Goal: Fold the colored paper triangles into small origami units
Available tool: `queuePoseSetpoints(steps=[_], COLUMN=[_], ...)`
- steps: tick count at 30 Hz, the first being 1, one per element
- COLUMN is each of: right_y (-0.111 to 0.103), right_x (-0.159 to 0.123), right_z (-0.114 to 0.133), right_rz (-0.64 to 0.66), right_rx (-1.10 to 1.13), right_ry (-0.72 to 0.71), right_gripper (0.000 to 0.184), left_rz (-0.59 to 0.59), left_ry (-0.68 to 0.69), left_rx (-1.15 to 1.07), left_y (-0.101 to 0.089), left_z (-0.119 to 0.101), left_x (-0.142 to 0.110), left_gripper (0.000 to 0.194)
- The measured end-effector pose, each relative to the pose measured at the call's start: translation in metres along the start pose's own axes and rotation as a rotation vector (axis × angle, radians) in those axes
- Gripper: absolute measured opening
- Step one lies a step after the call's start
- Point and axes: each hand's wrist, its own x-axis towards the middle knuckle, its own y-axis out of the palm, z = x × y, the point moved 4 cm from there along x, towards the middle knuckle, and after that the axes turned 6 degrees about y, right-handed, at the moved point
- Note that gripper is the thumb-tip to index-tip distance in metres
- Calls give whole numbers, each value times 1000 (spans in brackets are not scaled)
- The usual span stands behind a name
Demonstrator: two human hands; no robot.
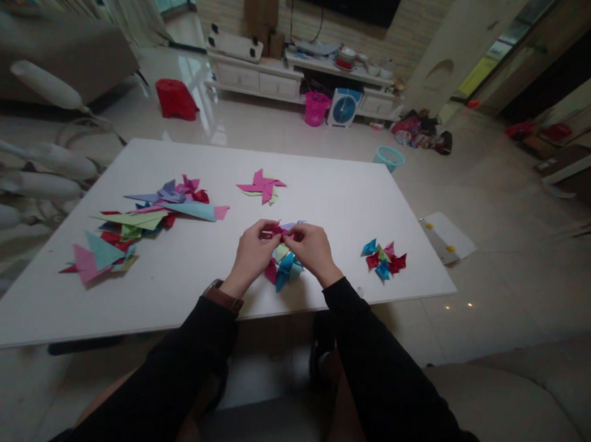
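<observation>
My left hand and my right hand meet above the near middle of the white table. Thumbs and fingers of both pinch a magenta part of a multicoloured folded-paper piece. Its blue, pale green and magenta points show below the fingers, and some lilac shows behind them. My hands cover the rest. Beyond them lies a pink and green paper pinwheel. To the right rests a blue, red and green folded-paper piece. A loose heap of colourful folded paper spreads over the left side.
A teal bin stands on the floor past the table's far right corner. Farther back are a red stool, a pink basket and a blue box fan by a white cabinet. A white sheet lies right of the table.
</observation>
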Motion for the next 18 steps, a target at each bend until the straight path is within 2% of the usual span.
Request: queuePoseSetpoints(steps=[6,11,15,18], right_y=[-4,-8,-21,-54], right_x=[2,3,14,30], right_z=[-9,-30,-71,-120], right_rz=[-23,-40,-119,-205], right_rx=[-3,-28,-114,-243], right_ry=[19,81,145,215], right_gripper=[14,17,20,23], left_rz=[11,-41,-36,-41], left_ry=[-46,-86,-110,-98], left_rx=[-34,-10,-26,-42], left_y=[0,-5,-7,-9], left_z=[-3,-9,-12,-16], left_x=[-2,0,3,3], left_gripper=[40,31,28,27])
